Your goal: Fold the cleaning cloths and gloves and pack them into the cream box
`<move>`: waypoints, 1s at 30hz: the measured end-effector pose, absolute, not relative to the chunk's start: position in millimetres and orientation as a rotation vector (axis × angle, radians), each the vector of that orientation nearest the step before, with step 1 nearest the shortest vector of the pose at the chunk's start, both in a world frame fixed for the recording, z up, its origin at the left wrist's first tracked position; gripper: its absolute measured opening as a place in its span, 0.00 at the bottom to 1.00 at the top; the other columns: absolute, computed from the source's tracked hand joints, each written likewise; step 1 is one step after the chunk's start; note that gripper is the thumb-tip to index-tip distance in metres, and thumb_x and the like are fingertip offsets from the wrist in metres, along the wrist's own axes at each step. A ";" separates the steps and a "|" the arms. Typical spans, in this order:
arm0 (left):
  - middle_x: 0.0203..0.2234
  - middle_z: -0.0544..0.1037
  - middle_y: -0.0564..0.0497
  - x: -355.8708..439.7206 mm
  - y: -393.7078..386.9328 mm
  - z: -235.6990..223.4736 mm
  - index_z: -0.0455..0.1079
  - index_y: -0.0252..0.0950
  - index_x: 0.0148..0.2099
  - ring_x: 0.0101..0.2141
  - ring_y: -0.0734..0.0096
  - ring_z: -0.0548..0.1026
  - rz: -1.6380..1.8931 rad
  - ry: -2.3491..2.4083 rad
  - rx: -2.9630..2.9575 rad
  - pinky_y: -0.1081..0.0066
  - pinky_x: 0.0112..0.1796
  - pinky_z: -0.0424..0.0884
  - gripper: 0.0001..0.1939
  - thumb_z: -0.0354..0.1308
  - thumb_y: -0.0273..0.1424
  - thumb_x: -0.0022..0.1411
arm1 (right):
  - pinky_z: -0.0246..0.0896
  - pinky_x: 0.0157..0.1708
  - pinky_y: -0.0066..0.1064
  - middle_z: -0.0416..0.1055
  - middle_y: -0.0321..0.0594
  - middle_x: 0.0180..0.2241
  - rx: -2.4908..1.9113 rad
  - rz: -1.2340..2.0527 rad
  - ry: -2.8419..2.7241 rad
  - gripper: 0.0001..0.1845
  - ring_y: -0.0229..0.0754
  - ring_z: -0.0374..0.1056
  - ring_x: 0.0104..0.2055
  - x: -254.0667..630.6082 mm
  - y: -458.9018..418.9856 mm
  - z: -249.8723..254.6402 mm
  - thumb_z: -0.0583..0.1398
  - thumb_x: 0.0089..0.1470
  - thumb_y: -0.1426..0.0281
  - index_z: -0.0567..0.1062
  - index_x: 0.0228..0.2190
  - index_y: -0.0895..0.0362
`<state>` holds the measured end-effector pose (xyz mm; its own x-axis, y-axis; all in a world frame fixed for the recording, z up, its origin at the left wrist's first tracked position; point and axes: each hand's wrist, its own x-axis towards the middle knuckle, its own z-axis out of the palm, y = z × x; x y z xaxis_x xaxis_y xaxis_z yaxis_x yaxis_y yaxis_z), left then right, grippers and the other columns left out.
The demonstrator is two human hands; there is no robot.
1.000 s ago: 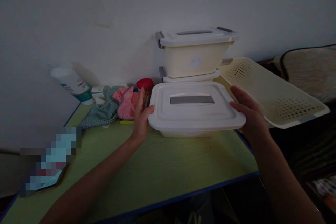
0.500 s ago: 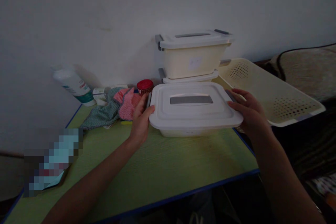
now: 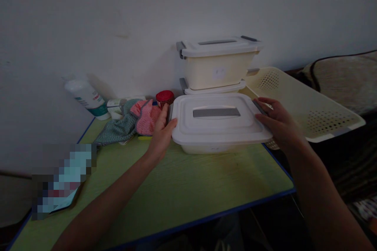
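A lidded storage box (image 3: 218, 129), cream with a white lid and a grey handle strip, is at the middle of the head view. My left hand (image 3: 161, 131) grips its left end, thumb on the lid rim and fingers at the grey latch. On the right end, my right hand (image 3: 275, 119) is closed around the other latch, with the thumb over the lid corner. Just behind stands a similar box (image 3: 203, 68) with a small pale label, stacked on another lidded box (image 3: 216, 89) that is mostly hidden.
Left on the green table (image 3: 176, 188) lie green and pink cloths (image 3: 118, 127), a red-lidded jar (image 3: 165, 97), a leaning white bottle (image 3: 88, 96) and a pixelated flat item (image 3: 64, 180). A cream perforated basket (image 3: 306, 104) stands right, near a cushion (image 3: 347, 74). The wall is behind.
The whole view has shifted slightly, with most things a little further right. Both hands keep their grip on the storage box, which shows little movement of its own.
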<state>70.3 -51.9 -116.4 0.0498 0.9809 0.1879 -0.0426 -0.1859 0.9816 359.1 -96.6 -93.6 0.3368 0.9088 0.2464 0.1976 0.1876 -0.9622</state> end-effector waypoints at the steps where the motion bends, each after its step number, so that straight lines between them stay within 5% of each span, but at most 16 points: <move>1: 0.65 0.51 0.51 71.2 -52.9 -115.1 0.51 0.42 0.64 0.63 0.61 0.50 1.305 1.054 1.336 0.57 0.61 0.48 0.34 0.53 0.32 0.55 | 0.70 0.40 0.48 0.68 0.42 0.52 -1.315 0.691 -1.151 0.23 0.54 0.66 0.51 358.5 -96.6 -93.9 0.63 0.39 0.65 0.63 0.39 0.49; 5: 0.65 0.50 0.48 73.2 -55.2 -110.8 0.49 0.40 0.65 0.62 0.54 0.54 1.243 1.051 1.340 0.54 0.60 0.52 0.39 0.57 0.34 0.52 | 0.68 0.43 0.50 0.65 0.44 0.54 -1.351 0.677 -1.122 0.27 0.55 0.64 0.53 358.1 -96.4 -96.4 0.64 0.38 0.64 0.60 0.41 0.49; 11: 0.66 0.45 0.48 72.2 -53.5 -107.1 0.42 0.38 0.66 0.64 0.62 0.45 1.289 1.059 1.392 0.60 0.62 0.43 0.46 0.58 0.30 0.48 | 0.69 0.42 0.47 0.62 0.43 0.57 -1.375 0.751 -1.086 0.33 0.55 0.64 0.54 354.6 -99.6 -89.5 0.65 0.34 0.65 0.58 0.44 0.48; 30: 0.65 0.47 0.46 71.7 -53.3 -102.1 0.44 0.37 0.66 0.64 0.59 0.45 1.297 1.041 1.425 0.59 0.62 0.41 0.46 0.57 0.25 0.46 | 0.59 0.53 0.51 0.66 0.42 0.53 -1.371 0.613 -1.393 0.25 0.52 0.61 0.56 361.5 -98.0 -86.5 0.60 0.41 0.69 0.60 0.42 0.49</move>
